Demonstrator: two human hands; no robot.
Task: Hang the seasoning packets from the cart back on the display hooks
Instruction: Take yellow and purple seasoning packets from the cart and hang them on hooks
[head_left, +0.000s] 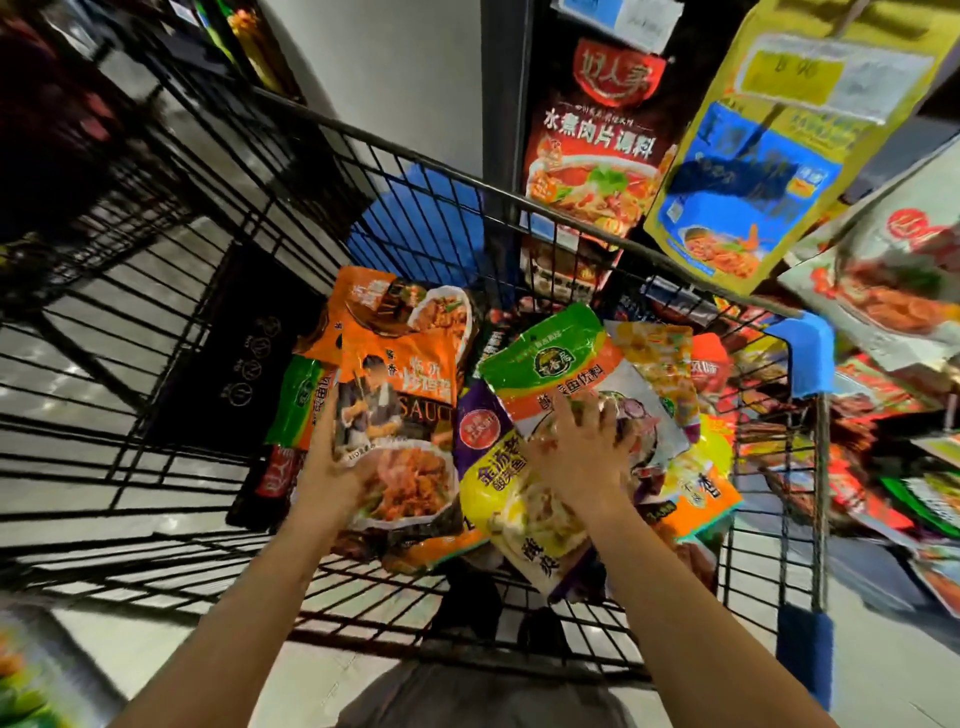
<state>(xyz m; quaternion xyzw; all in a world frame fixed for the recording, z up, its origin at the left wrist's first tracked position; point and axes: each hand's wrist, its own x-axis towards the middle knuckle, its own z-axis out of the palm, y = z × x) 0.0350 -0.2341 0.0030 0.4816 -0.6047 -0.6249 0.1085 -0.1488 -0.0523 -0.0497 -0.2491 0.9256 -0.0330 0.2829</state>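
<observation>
Down in the black wire cart (395, 171): a loose heap of seasoning packets, overlapping and tilted every which way. Left hand (332, 467) clamped on an orange packet (400, 395) marked "SAUC", gripped at its lower left edge, thumb over the printed front, packet upright and raised above the heap. More orange packets (395, 301) fanned close behind it, touching; whether also gripped, could not tell. Right hand (582, 457) laid on a green-and-orange packet (556, 364), fingers (587, 410) spread and bent over its clear lower part, pressed down against it; no firm grip visible. Just beside and partly beneath that hand, a yellow-and-purple packet (504, 478), flat on the pile. At the cart's far right corner, a blue plastic bumper (805, 353). Above the cart's far rim, hung on the display: a dark red packet (597, 135) with soup artwork and a yellow-and-blue packet (753, 156), tilted, with a price tag (831, 78) before its top. Further packets (893, 280) crowded along the right edge, blurred.
</observation>
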